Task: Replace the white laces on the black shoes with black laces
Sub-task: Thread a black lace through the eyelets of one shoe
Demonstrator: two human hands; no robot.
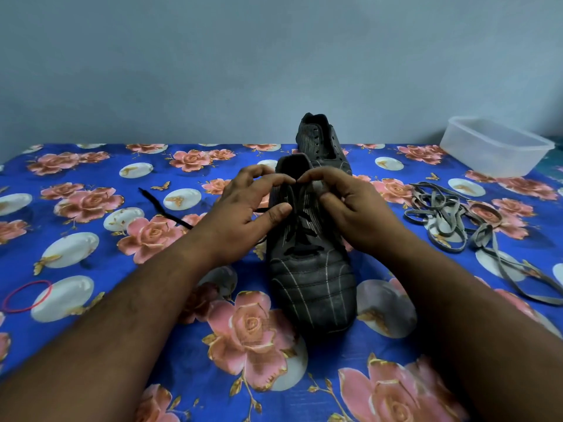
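Observation:
A black shoe (310, 281) lies toe toward me in the middle of the table, with a black lace (301, 248) threaded through its lower eyelets. My left hand (246, 208) grips the shoe's left upper edge, fingers curled at the top eyelets. My right hand (350, 205) curls over the right upper edge, its fingertips meeting the left hand's near the tongue. The lace's free end (164, 210) trails left across the cloth. A second black shoe (323, 141), unlaced, stands behind. The removed white laces (451, 214) lie heaped at the right.
A blue floral cloth (122, 178) covers the table. A clear plastic tub (496, 147) sits at the back right. A red rubber band (26, 295) lies at the left edge. A grey wall runs behind the table.

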